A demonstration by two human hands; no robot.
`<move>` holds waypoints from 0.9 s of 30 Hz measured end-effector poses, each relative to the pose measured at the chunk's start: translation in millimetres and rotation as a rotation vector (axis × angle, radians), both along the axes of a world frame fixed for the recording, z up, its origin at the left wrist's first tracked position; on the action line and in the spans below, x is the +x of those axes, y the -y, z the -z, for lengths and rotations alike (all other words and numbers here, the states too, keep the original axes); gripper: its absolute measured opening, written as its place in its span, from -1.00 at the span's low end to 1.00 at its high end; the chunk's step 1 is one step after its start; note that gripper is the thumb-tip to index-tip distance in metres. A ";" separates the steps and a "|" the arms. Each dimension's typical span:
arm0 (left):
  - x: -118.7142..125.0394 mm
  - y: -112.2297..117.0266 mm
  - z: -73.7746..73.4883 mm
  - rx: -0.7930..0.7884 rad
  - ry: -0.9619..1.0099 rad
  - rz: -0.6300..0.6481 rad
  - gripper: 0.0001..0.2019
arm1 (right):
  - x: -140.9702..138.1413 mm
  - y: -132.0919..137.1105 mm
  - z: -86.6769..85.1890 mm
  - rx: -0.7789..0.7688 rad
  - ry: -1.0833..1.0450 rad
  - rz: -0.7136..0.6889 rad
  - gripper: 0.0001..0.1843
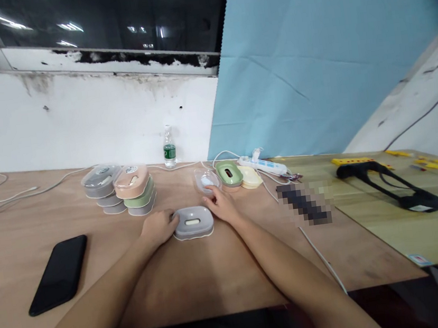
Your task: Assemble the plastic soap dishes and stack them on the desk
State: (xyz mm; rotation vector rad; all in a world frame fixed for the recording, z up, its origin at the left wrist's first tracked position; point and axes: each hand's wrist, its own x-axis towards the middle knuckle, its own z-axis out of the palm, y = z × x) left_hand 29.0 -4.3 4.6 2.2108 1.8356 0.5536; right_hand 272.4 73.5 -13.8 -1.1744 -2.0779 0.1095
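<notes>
A grey soap box (193,223) with a rounded outline and a slot in its top sits on the table in front of me, its lid off. My left hand (160,228) is closed on its left end, thumb at the rim. Just beyond the box's right end is my right hand (221,204), its thumb and forefinger apart. That forefinger reaches the near edge of a clear lid (200,176) bearing a white round patch; the other fingers are partly hidden. Farther right lie a green soap box base (230,174) and a cream tray (250,177).
Stacked soap boxes stand at left, a grey-lidded pile (101,183) beside a pink-topped one (131,182). A black phone (59,274) lies near the front. Behind are a water bottle (169,151) and a power strip (263,165); a black strap-like device (389,185) rests at right.
</notes>
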 end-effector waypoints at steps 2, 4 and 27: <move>-1.2 -1.6 4.4 0.029 0.036 -0.027 -0.66 | 3.1 -6.2 4.3 -0.033 -0.021 0.044 -0.51; -1.6 -2.6 6.7 0.078 0.066 -0.033 -0.66 | 6.9 -12.9 9.2 -0.053 -0.040 0.067 -0.49; 6.0 0.6 7.1 0.313 0.028 0.259 -0.16 | 10.6 -10.1 4.3 0.011 -0.287 0.142 -0.77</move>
